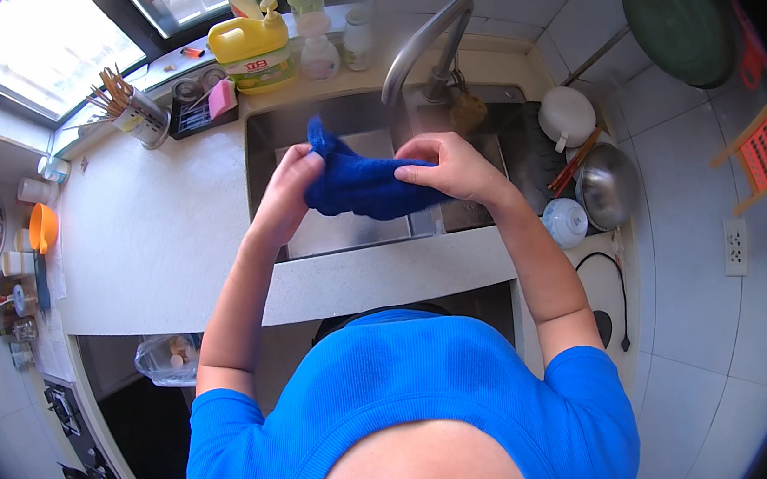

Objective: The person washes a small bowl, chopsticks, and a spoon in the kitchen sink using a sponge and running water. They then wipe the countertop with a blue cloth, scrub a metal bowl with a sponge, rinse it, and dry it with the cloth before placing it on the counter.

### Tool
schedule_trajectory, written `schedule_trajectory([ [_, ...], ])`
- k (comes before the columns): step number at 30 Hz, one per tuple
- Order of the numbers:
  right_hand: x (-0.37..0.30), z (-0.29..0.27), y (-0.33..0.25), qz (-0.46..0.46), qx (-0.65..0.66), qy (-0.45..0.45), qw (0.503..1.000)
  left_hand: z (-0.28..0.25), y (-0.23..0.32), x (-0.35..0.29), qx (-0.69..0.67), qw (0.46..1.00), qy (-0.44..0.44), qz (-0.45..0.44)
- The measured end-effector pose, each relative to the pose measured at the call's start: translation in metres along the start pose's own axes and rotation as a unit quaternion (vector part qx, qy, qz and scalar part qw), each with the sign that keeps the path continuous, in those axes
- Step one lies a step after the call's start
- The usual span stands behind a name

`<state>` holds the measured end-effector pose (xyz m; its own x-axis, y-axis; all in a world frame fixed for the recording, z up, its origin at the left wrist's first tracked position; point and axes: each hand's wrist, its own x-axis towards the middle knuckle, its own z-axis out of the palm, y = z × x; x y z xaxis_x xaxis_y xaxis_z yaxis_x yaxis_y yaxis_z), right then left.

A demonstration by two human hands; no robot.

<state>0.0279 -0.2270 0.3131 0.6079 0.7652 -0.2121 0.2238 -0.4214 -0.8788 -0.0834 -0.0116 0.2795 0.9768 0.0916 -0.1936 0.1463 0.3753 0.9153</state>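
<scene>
Over the metal sink (pixel 346 234) I hold a dark blue cloth (pixel 368 185) stretched between both hands. My left hand (pixel 294 185) grips its left end, where a corner sticks up above the fingers. At the right end my right hand (pixel 453 169) pinches the cloth between thumb and fingers. The cloth is gathered in folds and hangs slightly in the middle. Behind it stands the curved metal faucet (pixel 424 43), just beyond my right hand. Part of the sink basin is hidden by the cloth and my hands.
Along the window side stand a yellow jug (pixel 254 52), a black tray (pixel 202 114) with a pink sponge and a holder of chopsticks (pixel 142 120). Right of the sink are a white pot (pixel 567 117), a metal bowl (pixel 609 186) and a light blue bowl (pixel 566 222). A bag-lined bin (pixel 167 360) hangs below the counter.
</scene>
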Motion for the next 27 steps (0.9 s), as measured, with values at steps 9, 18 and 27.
schedule_trajectory([
  [9,-0.011,-0.031,-0.007,-0.099,0.134,-0.01,0.986,-0.023,0.013,0.0,0.26,0.947,0.097,0.162],
  [18,0.008,-0.026,-0.001,-0.094,0.1,0.011,0.99,-0.078,0.03,-0.001,0.186,0.981,-0.039,0.044],
  [27,0.093,0.07,-0.07,-0.358,0.023,0.106,0.928,-0.173,0.104,-0.042,0.143,0.969,0.097,0.177],
])
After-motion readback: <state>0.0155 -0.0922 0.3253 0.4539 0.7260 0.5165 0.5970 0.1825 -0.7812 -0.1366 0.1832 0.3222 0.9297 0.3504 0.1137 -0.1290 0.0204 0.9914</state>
